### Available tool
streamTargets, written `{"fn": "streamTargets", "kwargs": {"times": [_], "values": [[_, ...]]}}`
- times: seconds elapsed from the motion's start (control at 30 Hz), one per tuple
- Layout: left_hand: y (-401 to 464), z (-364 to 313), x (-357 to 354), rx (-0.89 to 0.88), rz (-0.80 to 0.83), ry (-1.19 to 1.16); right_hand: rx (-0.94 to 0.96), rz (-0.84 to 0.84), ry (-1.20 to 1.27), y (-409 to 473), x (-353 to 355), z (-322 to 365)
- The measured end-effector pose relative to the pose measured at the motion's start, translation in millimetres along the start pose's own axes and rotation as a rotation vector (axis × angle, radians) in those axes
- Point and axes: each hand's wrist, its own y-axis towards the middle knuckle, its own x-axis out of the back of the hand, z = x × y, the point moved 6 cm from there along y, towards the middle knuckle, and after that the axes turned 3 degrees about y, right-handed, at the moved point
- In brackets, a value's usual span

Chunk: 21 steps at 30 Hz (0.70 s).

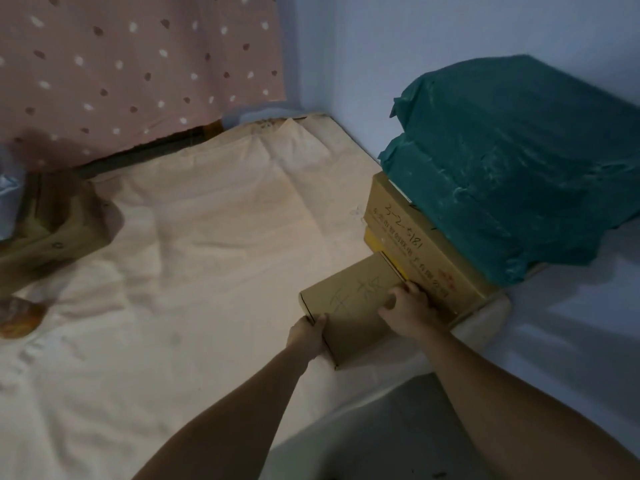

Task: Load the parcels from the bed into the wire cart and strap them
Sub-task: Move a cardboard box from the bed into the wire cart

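A flat brown cardboard parcel (349,306) with handwriting on top lies on the bed (194,258) near its right edge. My left hand (306,336) grips its near left edge. My right hand (410,311) grips its right side, where it meets a larger cardboard box (415,247) marked with handwritten numbers. A bulky parcel wrapped in green plastic (516,161) rests on top of that larger box against the wall. The wire cart is not in view.
A pink dotted curtain (131,67) hangs at the back left. Another cardboard box (52,226) sits at the bed's left edge, with a round orange object (19,318) below it. A pale blue wall (450,46) runs behind the stacked parcels.
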Motion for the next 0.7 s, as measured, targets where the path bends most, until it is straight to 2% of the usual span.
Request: {"fn": "streamTargets", "kwargs": {"times": [0.13,0.2,0.37,0.57,0.7], "values": [[-6.7,-1.1,10.9,-0.092,-0.056,-0.175,-0.072,-0.089,0.255,0.6,8.0,6.3],[-14.4,-5.7,21.7,-0.108,-0.086,-0.239,-0.122,-0.081,0.381,-0.4,7.8,7.7],[-34.9,-31.6,71.8,-0.214,-0.179,-0.176,-0.196,-0.028,0.688,-17.3,9.8,13.3],[-83.5,-101.6,144.1,-0.368,-0.119,-0.153,-0.125,0.082,0.905,-70.2,68.8,46.8],[-117.7,-157.2,166.1,-0.406,0.022,-0.137,-0.116,0.081,1.052,-112.1,115.8,59.0]]}}
